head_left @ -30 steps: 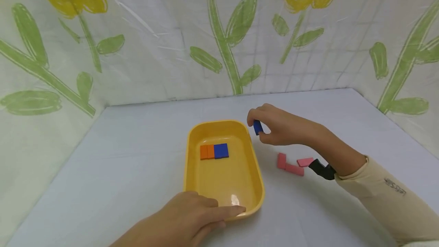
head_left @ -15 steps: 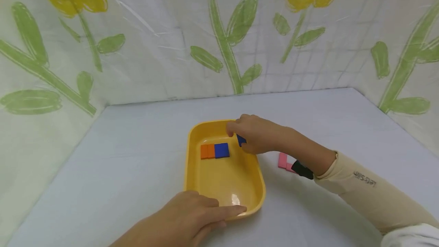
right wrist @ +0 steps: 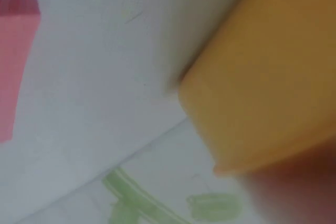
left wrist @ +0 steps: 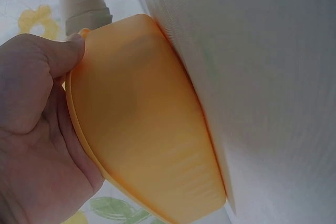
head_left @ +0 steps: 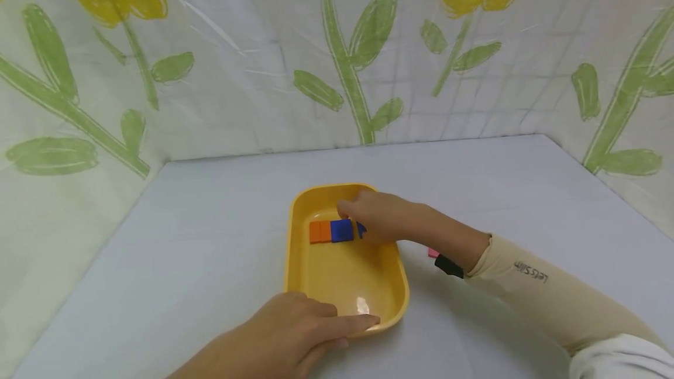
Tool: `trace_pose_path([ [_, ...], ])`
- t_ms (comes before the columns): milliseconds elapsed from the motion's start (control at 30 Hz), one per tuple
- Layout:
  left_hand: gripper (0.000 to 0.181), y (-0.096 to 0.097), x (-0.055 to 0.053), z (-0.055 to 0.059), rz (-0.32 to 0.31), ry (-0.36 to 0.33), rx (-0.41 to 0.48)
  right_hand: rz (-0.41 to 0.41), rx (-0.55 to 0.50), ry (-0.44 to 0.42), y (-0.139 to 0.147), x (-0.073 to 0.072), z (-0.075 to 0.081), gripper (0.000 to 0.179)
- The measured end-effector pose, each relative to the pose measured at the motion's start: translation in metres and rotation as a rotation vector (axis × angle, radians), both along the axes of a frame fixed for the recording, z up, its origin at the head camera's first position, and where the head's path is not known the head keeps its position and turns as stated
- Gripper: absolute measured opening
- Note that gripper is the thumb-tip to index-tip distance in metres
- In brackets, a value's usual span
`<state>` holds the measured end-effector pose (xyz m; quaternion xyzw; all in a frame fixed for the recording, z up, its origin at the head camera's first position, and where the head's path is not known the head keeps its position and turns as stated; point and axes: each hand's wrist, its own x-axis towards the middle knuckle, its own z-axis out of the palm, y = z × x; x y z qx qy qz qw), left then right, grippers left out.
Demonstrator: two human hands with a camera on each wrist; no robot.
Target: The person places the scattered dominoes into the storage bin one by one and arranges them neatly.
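A yellow plastic tray stands on the table, and my left hand grips its near rim. In the left wrist view the thumb presses the outer side of the tray wall. Inside the tray, orange blocks and a blue square of blocks form a row. My right hand reaches over the right rim and holds another blue block just right of that row. Most of the held block is hidden by the fingers. The right wrist view shows the tray's outer wall.
Outside the tray on the right lies a pink block, mostly covered by the right forearm; a pink block also shows in the right wrist view. A black piece sits under the right wrist. A flower-printed curtain closes the back.
My right hand has moved left and down from beside the tray to inside it, carrying the blue block. The left hand stays on the rim. The right forearm now covers most pink blocks.
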<state>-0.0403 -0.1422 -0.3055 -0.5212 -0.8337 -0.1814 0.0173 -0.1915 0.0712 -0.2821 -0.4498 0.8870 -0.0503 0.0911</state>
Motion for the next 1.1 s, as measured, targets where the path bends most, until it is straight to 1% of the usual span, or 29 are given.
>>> trace_pose_path([
  [133,0.047,0.000,0.000,-0.002,-0.009,0.044,0.023,-0.033,0.030,-0.009,-0.005,-0.001,-0.005,0.032],
  [267,0.047,-0.001,-0.001,-0.003,-0.017,0.051,0.029,-0.058,0.064,-0.007,-0.009,-0.001,-0.007,0.035],
  [500,0.049,-0.001,-0.001,-0.001,-0.001,0.016,-0.003,-0.081,0.091,-0.017,-0.013,-0.001,-0.007,0.044],
  [600,0.049,-0.001,-0.001,-0.001,-0.005,0.017,-0.004,-0.093,0.096,-0.023,-0.013,-0.001,-0.007,0.045],
  [767,0.048,-0.001,-0.001,-0.001,-0.006,-0.007,-0.006,-0.091,0.088,-0.020,-0.013,-0.001,-0.008,0.045],
  [933,0.045,0.000,-0.001,0.001,-0.001,-0.008,-0.009,-0.083,0.085,-0.012,-0.013,-0.001,-0.008,0.045],
  [1100,0.045,0.002,-0.001,0.003,0.008,-0.064,-0.035,-0.097,0.077,-0.026,-0.011,0.000,-0.007,0.046],
])
